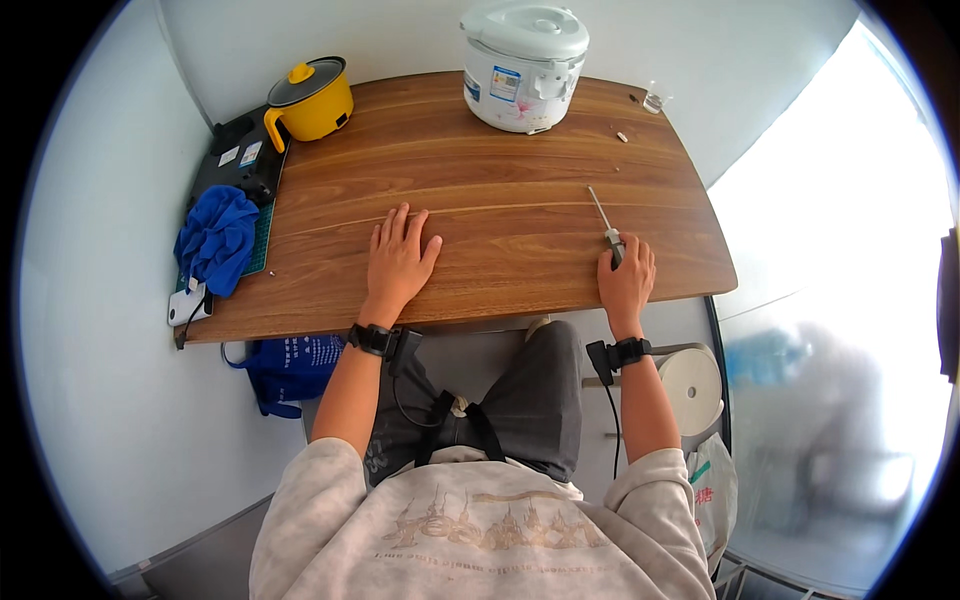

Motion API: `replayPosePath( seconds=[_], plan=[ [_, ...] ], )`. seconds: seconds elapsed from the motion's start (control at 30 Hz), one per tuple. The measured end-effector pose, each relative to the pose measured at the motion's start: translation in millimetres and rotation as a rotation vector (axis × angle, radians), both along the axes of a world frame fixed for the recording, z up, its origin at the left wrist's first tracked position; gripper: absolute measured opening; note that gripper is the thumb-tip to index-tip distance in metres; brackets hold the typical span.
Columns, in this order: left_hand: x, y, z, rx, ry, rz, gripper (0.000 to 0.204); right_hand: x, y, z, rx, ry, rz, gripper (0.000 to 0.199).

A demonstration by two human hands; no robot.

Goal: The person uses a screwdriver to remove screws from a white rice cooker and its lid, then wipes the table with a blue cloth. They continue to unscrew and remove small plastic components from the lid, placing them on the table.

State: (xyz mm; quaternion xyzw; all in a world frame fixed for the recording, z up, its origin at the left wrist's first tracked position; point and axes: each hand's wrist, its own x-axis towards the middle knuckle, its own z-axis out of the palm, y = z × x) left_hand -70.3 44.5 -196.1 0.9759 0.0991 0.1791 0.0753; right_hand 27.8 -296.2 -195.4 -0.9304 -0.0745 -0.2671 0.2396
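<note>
My left hand (398,258) lies flat on the wooden table (480,210) near its front edge, fingers stretched out and holding nothing. On the right side of the table, my right hand (627,278) is closed around the handle of a screwdriver (603,215). Its metal shaft points away from me and slightly left, low over the tabletop. Part of the handle is hidden by my fingers. Both wrists wear black straps with small boxes and cables.
A white rice cooker (525,70) stands at the back, a yellow electric pot (312,100) at the far left. A crumpled blue cloth (217,238) lies on a green cutting mat (262,240) near a white phone-like object (188,305). A small clear cup (654,100) sits far right.
</note>
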Motion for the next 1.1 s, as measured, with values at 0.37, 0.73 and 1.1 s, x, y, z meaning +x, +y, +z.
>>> replayPosePath(
  seconds=[0.37, 0.73, 1.1],
  plan=[
    [-8.7, -2.2, -1.0, 0.024, 0.012, -0.050, 0.065, 1.9, -1.3, -3.6, -0.012, -0.032, -0.007, 0.032],
    [-61.8, -11.2, 7.2, -0.053, 0.120, -0.161, 0.070, 0.5, -0.6, -2.1, -0.055, -0.024, 0.011, 0.031],
    [-117.1, 51.0, 91.5, -0.971, 0.236, -0.200, 0.032, 0.3, -0.2, -0.2, -0.054, 0.017, 0.008, 0.032]
  ],
)
